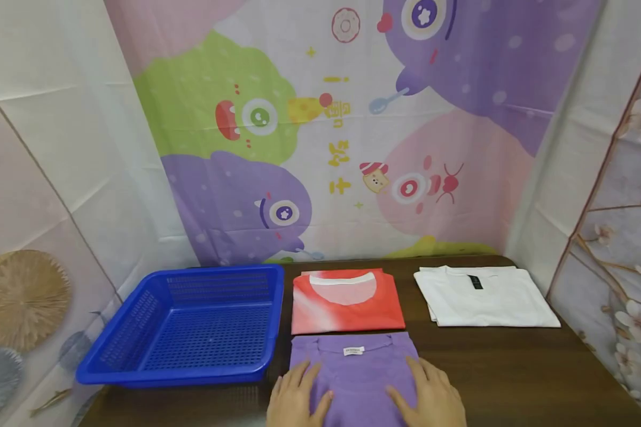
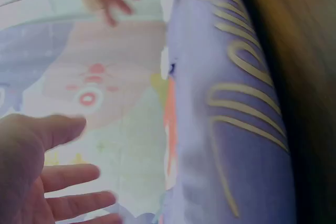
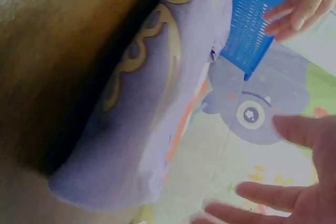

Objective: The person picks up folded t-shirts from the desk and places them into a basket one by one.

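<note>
A folded purple T-shirt (image 1: 360, 379) lies at the table's near edge, its neck and white label facing away from me. Cream lettering runs along its near fold in the left wrist view. Over the shirt's left side is my left hand (image 1: 298, 397), fingers spread. My right hand (image 1: 428, 396) is over the right side, also with fingers apart. Both wrist views show the left hand (image 2: 68, 182) and the right hand (image 3: 283, 182) holding nothing, with a gap between them and the cloth. The shirt's lower part runs out of the head view.
A blue plastic basket (image 1: 269, 332) with perforated walls stands on the left. Just beyond the purple shirt lies a folded red and white T-shirt (image 1: 347, 302). A folded white T-shirt (image 1: 486, 302) is at the back right. Printed curtains (image 1: 347, 225) surround the dark wooden table (image 1: 513, 373).
</note>
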